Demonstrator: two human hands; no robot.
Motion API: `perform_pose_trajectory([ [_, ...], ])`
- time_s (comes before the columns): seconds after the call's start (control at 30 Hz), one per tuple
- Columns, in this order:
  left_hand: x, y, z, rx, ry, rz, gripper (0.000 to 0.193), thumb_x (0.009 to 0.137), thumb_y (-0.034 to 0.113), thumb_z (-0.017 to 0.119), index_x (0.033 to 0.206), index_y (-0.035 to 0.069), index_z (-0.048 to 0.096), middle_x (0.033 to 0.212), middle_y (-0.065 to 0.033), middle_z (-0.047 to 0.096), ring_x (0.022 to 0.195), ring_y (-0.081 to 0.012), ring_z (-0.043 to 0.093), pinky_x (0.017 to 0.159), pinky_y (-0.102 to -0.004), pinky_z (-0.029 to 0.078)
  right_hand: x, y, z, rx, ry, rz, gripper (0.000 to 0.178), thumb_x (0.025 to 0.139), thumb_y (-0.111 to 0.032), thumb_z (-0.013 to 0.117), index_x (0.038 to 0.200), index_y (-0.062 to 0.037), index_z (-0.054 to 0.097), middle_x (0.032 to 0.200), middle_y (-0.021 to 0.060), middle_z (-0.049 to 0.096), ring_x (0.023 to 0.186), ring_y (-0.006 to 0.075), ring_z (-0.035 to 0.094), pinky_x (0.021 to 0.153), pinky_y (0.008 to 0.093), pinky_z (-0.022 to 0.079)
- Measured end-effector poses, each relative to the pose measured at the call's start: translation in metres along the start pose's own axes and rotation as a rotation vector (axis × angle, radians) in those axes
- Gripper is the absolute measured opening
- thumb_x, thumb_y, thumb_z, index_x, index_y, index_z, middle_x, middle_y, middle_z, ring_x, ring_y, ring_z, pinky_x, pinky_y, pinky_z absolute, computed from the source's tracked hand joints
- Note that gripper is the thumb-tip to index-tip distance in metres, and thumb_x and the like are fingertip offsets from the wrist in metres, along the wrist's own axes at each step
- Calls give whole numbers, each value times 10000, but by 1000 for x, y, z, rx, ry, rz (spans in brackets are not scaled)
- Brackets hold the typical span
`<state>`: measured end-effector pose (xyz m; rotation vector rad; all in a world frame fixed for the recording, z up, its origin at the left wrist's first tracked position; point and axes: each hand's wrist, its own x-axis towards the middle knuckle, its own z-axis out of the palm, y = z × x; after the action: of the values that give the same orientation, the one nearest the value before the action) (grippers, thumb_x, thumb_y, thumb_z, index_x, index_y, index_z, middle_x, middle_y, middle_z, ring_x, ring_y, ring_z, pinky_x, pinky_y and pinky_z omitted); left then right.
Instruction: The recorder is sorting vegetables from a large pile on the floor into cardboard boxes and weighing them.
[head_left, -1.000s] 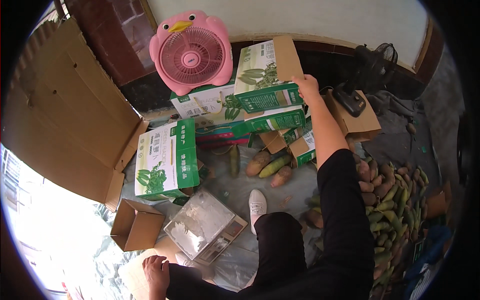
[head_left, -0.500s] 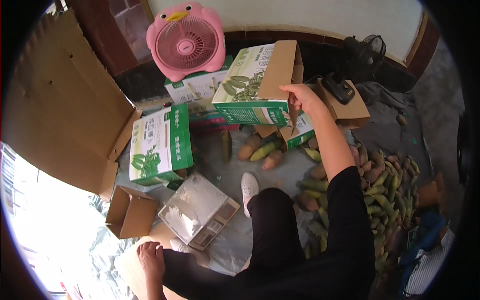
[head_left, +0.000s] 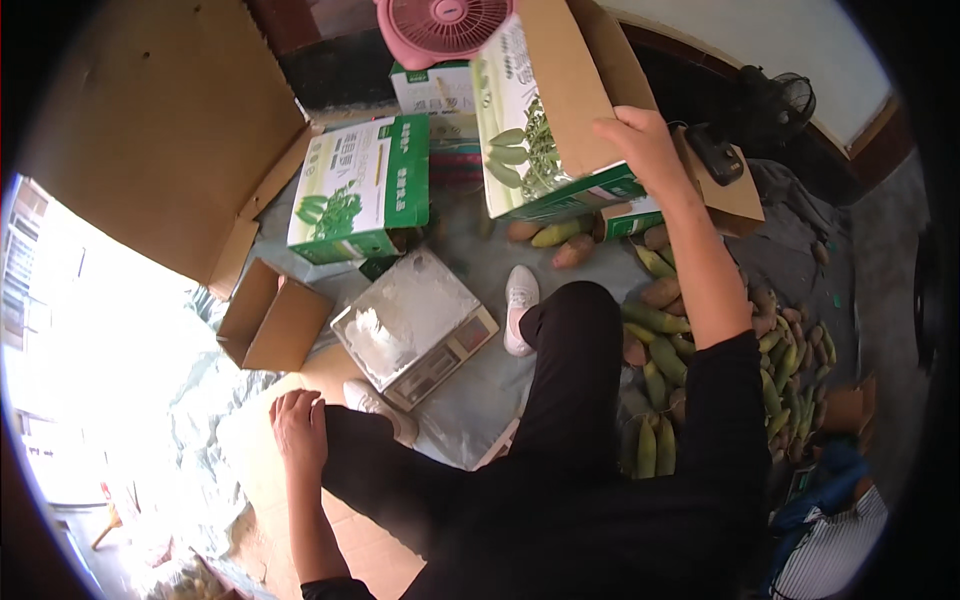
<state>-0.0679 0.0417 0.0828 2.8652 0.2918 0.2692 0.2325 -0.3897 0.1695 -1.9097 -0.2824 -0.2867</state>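
My right hand (head_left: 648, 150) grips the raised brown flap of a white-and-green cardboard carton (head_left: 535, 130) printed with long green vegetables. The carton is tilted, and its inside is mostly hidden from me. My left hand (head_left: 299, 428) lies by my left knee with its fingers loosely stretched and holds nothing. Ahead of that knee stands a scale (head_left: 410, 320) with a worn metal plate. A second white-and-green carton (head_left: 352, 190) rests on its side beyond the scale.
Piles of green and reddish radishes (head_left: 660, 350) cover the floor at my right. A small brown box (head_left: 272, 318) stands left of the scale. A pink fan (head_left: 446, 25) sits on a carton at the back. A dark fan (head_left: 780, 95) stands far right, and a large cardboard sheet (head_left: 150, 120) leans left.
My right hand has brought the carton up and nearer, so it looks bigger and more tilted. My view has dipped, shifting the room upward. The left hand stays by the knee.
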Motion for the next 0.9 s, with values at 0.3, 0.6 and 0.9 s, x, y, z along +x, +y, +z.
perform_pose_trajectory([
  [0.3,-11,-12,-1,19,46,28,117,808,113,569,864,35,635,901,-101,603,917,-275,549,921,-406,362,-72,-72,52,-368,-165,-692,121,756,-109,625,724,-10,562,661,112,561,604,258,533,533,363,415],
  [0.6,-24,-14,-3,38,68,-7,107,843,128,558,858,53,633,848,-92,617,796,-294,585,725,-385,451,-118,-25,155,-426,-609,-825,103,747,-191,634,782,-95,620,718,35,602,731,225,564,626,355,446],
  [0.9,-28,-17,-1,28,56,-60,112,854,134,552,864,58,633,853,-96,619,791,-303,592,706,-384,459,-111,55,213,-681,-883,-708,123,777,-221,601,807,-108,640,782,73,642,802,269,613,731,391,475],
])
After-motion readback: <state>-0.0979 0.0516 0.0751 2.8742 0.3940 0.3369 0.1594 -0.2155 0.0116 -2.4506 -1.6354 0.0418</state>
